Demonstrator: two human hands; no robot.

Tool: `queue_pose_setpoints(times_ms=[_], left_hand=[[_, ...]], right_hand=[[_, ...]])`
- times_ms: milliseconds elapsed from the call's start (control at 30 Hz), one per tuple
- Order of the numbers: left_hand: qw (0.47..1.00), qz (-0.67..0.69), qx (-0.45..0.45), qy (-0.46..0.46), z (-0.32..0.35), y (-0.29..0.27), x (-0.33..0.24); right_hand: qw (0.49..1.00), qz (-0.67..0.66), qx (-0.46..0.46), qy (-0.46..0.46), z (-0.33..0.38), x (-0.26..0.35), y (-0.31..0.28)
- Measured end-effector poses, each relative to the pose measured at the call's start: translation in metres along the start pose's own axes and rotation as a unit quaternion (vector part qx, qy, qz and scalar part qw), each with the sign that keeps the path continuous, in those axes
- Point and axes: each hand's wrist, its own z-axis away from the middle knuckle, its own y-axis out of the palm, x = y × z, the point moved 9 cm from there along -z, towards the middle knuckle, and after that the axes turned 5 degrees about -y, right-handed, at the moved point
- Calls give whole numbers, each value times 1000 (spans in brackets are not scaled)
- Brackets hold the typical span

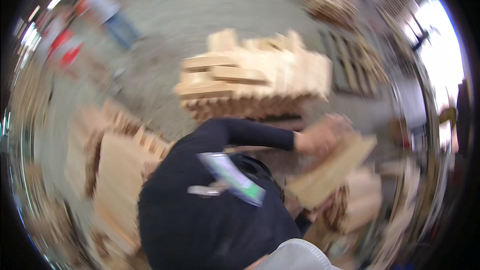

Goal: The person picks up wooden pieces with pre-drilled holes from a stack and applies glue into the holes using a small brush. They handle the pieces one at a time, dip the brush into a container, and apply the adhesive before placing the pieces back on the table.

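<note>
A pale wooden board (335, 172) is held at a slant on my right side, its face smeared by motion. My left hand (325, 135), at the end of a dark sleeve, is closed on the board's far edge. At the near edge my right hand (312, 215) shows only in part, with most of its fingers behind the board; it appears to hold that edge. Just beyond my left arm lies a stack of wooden boards (295, 72), with several loose short pieces on its left top.
More stacked wood (125, 170) stands at the left, and another wood pile (362, 197) lies right behind the board. Wooden pallets (355, 62) rest on the floor at the far right. Two blurred people (107, 10) are at the far left. A badge (232, 177) hangs on my chest.
</note>
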Motion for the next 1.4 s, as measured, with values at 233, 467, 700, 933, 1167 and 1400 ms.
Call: queue_pose_setpoints(times_ms=[233, 467, 700, 933, 1167, 1400], left_hand=[[895, 359, 161, -211, 31, 86, -38], [808, 442, 227, -315, 25, 157, -41], [865, 358, 268, -227, -56, 244, -40], [910, -69, 378, -155, -87, 370, 29], [911, 138, 346, -179, -77, 382, 24], [815, 276, 382, -338, -56, 366, 30]], right_hand=[[960, 25, -94, -262, -13, 34, -14], [967, -162, -92, -172, 4, 54, -34], [934, -5, -208, -290, -2, 150, -90], [472, 704, -517, -119, 10, 228, -190], [515, 644, -548, -143, 27, 214, -214], [461, 686, -524, -205, 45, 213, -202]])
